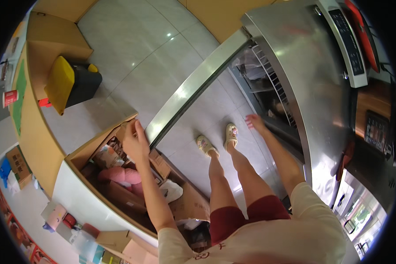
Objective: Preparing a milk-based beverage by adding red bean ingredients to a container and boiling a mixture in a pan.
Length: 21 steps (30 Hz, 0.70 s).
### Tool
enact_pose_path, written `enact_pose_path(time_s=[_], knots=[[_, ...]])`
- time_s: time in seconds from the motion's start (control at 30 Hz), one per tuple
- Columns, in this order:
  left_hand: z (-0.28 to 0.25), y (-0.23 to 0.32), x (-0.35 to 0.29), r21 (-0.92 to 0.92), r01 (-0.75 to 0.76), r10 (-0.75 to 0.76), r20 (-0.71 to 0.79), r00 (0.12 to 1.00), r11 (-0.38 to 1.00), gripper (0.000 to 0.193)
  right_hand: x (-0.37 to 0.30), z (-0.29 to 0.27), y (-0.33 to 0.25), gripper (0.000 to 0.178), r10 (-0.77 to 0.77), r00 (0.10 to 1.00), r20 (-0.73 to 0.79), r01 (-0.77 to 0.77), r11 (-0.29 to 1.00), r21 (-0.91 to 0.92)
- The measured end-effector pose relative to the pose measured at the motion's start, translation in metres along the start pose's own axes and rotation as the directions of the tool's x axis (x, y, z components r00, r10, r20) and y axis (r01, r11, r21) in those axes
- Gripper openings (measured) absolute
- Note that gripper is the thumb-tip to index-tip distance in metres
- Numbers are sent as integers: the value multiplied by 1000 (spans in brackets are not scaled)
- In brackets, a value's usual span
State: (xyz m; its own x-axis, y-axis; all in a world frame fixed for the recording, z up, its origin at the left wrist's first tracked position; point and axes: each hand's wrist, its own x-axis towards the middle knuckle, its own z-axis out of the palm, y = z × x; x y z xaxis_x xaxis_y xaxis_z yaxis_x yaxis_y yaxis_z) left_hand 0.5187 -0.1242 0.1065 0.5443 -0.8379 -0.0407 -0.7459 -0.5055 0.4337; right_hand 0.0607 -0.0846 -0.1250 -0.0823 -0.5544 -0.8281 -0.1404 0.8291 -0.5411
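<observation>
My left hand (136, 141) is raised beside the free end of a swung-out stainless-steel refrigerator door (187, 90). Its thumb stands apart from the fingers, and nothing shows in its grasp; whether it touches the door edge is hard to make out. In front of the open compartment, my right hand (255, 122) reaches out with fingers spread, holding nothing. Inside the compartment, a white wire rack (275, 81) and clear plastic bags (254, 66) are visible. The deeper part is dark.
Cardboard boxes and pink bundles (121, 177) fill a shelf under the counter (92, 193) at left. Beyond stands a dark bin with a yellow lid (61, 83). A control panel (347, 42) sits atop the steel refrigerator (295, 44). My feet in cream clogs (231, 133) stand between door and cabinet.
</observation>
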Motion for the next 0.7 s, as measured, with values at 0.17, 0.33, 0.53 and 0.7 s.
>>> enact_pose_path(time_s=[0.17,0.33,0.53,0.7], knots=[[6,3,18,-171,-22,19,-21,1000,985,25,139,-8,-93,30,-148,981,-123,191,829,525],[7,-5,21,-271,-19,15,-19,1000,962,25,230,-8,-143,37,61,915,-400,234,727,646],[8,-6,20,-180,-13,9,-24,1000,984,26,198,-22,-85,12,-156,947,-282,322,495,807],[7,11,15,-35,-27,31,111,993,999,33,-19,0,-102,11,-44,995,-85,94,582,808]])
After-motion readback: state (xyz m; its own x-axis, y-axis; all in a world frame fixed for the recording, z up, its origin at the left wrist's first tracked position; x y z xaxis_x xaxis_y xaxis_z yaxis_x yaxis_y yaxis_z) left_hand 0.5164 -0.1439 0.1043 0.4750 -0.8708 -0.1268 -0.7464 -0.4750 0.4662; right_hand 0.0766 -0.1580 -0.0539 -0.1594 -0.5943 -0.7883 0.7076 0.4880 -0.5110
